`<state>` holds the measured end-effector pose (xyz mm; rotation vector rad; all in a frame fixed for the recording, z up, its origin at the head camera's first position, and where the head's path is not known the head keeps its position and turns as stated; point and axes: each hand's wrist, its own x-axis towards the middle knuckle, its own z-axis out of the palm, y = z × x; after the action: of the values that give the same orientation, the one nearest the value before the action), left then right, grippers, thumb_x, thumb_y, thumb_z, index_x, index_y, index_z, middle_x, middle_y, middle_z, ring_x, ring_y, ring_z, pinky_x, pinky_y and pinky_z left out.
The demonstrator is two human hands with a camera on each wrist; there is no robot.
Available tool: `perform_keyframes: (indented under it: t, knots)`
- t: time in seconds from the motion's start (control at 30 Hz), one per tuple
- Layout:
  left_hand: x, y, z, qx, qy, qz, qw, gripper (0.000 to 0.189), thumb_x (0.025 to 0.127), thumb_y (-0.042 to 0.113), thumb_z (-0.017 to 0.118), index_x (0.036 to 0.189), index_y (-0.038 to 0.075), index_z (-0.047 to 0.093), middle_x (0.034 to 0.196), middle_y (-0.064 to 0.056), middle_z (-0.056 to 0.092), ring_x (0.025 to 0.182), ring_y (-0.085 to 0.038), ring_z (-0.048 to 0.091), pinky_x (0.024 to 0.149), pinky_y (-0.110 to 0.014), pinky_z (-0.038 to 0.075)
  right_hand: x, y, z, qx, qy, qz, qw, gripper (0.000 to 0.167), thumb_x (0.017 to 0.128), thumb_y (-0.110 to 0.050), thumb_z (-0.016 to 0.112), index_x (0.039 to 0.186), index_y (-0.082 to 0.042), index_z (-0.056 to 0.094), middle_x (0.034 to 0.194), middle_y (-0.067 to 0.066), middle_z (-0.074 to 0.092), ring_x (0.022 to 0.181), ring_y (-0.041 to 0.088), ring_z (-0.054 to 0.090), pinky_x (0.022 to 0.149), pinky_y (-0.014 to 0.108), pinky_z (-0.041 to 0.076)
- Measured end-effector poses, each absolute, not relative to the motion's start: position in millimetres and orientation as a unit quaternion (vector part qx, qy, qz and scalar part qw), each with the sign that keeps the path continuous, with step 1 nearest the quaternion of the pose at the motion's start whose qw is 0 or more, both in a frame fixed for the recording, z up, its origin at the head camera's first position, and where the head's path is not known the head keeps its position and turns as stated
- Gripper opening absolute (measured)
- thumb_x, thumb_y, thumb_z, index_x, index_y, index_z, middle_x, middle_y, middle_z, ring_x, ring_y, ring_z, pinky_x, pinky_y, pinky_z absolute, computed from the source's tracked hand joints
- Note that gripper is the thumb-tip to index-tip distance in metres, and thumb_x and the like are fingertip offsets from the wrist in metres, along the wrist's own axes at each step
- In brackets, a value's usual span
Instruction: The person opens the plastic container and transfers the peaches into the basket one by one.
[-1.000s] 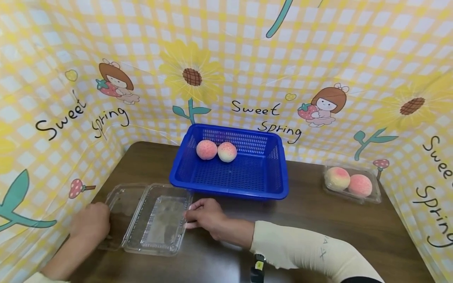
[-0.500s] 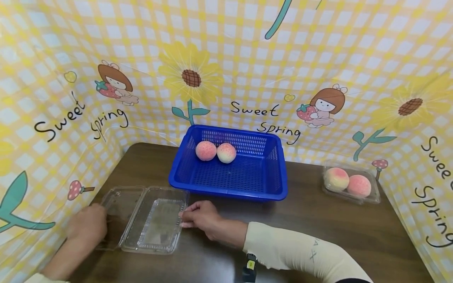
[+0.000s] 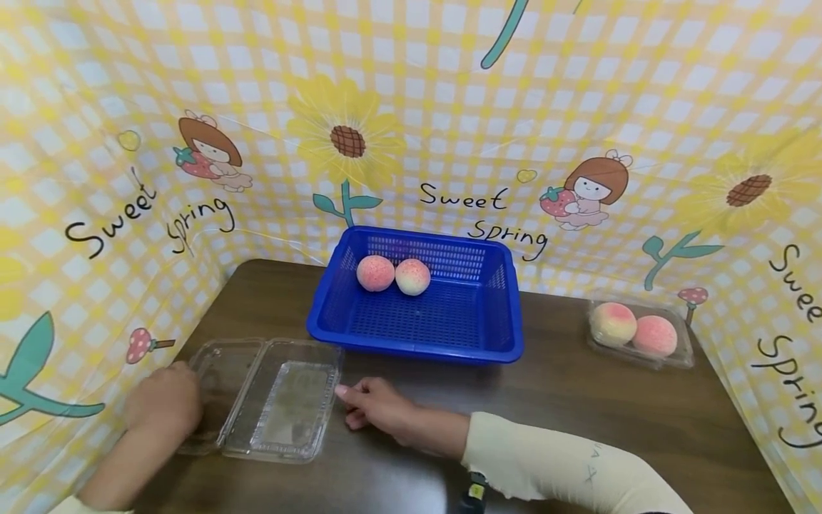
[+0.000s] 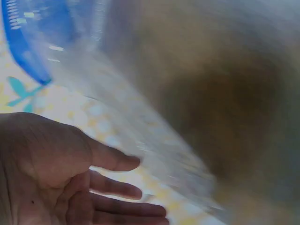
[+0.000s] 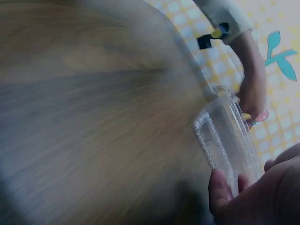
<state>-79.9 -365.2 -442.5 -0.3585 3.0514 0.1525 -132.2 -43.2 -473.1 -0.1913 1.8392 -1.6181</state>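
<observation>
A clear plastic clamshell box (image 3: 289, 407) lies unfolded on the left of the table, its lid (image 3: 225, 385) flat on the left side. At the lid's outer edge is my left hand (image 3: 163, 403); in the left wrist view its thumb and fingers (image 4: 112, 187) reach out straight, with nothing gripped. By the base's right rim, my right hand (image 3: 379, 408) has its fingers loosely bent and a fingertip close to the rim; whether it touches, I cannot tell. Two pink peaches (image 3: 375, 273) (image 3: 413, 277) sit side by side in a blue basket (image 3: 417, 350).
Behind the clamshell and to its right stands the basket, near the back wall. A second clear clamshell (image 3: 674, 357) at the far right holds two peaches (image 3: 613, 324) (image 3: 654, 335). Yellow checked cloth (image 3: 411, 107) surrounds the brown table (image 3: 552, 389) at the back and sides.
The clamshell has shifted slightly left. My right hand has loosened its pinch on the rim and dropped back a little. My left hand stays beside the lid.
</observation>
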Motion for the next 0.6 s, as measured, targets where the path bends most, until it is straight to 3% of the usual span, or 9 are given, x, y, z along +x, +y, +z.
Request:
perform_keyframes:
  t: [0.17, 0.27, 0.3, 0.37, 0.43, 0.53, 0.6]
  knots:
    - [-87, -321, -423, -0.027, 0.988, 0.016, -0.150, 0.038, 0.081, -0.008, 0.061, 0.114, -0.021, 0.047, 0.093, -0.041, 0.056, 0.083, -0.057, 0.059, 0.059, -0.065, 0.052, -125, 9, -455, -0.234, 0.757, -0.528, 0.307, 0.034, 0.103, -0.037, 0.060, 0.096, -0.005, 0.065, 0.084, 0.005, 0.068, 0.069, 0.008, 0.064, 0.064, 0.028, 0.059]
    - [-95, -297, -411, 0.056, 0.970, 0.017, -0.235, 0.061, 0.075, -0.009, 0.070, 0.131, -0.019, 0.048, 0.114, -0.041, 0.060, 0.102, -0.057, 0.061, 0.075, -0.064, 0.057, -120, 44, -441, -0.363, 0.768, -0.490, 0.196, 0.028, 0.105, -0.033, 0.057, 0.092, -0.011, 0.066, 0.082, -0.003, 0.064, 0.070, 0.001, 0.060, 0.062, 0.022, 0.057]
    - [-98, -290, -407, 0.079, 0.965, 0.027, -0.250, 0.061, 0.077, -0.009, 0.070, 0.134, -0.017, 0.049, 0.120, -0.041, 0.059, 0.108, -0.056, 0.061, 0.081, -0.063, 0.057, -120, 55, -436, -0.404, 0.767, -0.478, 0.143, 0.024, 0.106, -0.029, 0.057, 0.091, -0.013, 0.065, 0.083, -0.005, 0.062, 0.071, -0.001, 0.059, 0.062, 0.019, 0.056]
    - [-103, -277, -402, 0.112, 0.961, 0.056, -0.246, 0.058, 0.083, -0.002, 0.071, 0.136, -0.015, 0.051, 0.132, -0.038, 0.058, 0.120, -0.055, 0.059, 0.091, -0.064, 0.055, -123, 78, -425, -0.463, 0.763, -0.451, 0.019, 0.016, 0.104, -0.018, 0.058, 0.090, -0.016, 0.065, 0.084, -0.008, 0.060, 0.074, -0.002, 0.056, 0.063, 0.014, 0.052]
    - [-108, -266, -398, 0.125, 0.966, 0.096, -0.205, 0.053, 0.090, 0.003, 0.069, 0.139, -0.011, 0.052, 0.140, -0.035, 0.056, 0.128, -0.052, 0.056, 0.098, -0.065, 0.051, -130, 102, -415, -0.488, 0.759, -0.422, -0.092, 0.014, 0.102, -0.010, 0.060, 0.091, -0.017, 0.065, 0.087, -0.007, 0.062, 0.079, 0.001, 0.057, 0.069, 0.012, 0.052]
    - [-116, -255, -396, 0.134, 0.972, 0.139, -0.135, 0.049, 0.096, 0.007, 0.065, 0.142, -0.005, 0.054, 0.146, -0.030, 0.054, 0.136, -0.048, 0.052, 0.105, -0.064, 0.048, -147, 142, -400, -0.464, 0.780, -0.368, -0.205, 0.010, 0.100, -0.007, 0.060, 0.095, -0.013, 0.067, 0.093, -0.004, 0.065, 0.085, 0.006, 0.061, 0.078, 0.015, 0.053]
    - [-119, -251, -398, 0.148, 0.972, 0.149, -0.102, 0.047, 0.097, 0.004, 0.064, 0.143, -0.003, 0.055, 0.149, -0.027, 0.053, 0.140, -0.045, 0.049, 0.108, -0.062, 0.047, -159, 172, -391, -0.419, 0.809, -0.329, -0.248, 0.008, 0.099, -0.006, 0.060, 0.098, -0.008, 0.067, 0.097, 0.000, 0.067, 0.090, 0.010, 0.062, 0.083, 0.018, 0.052]
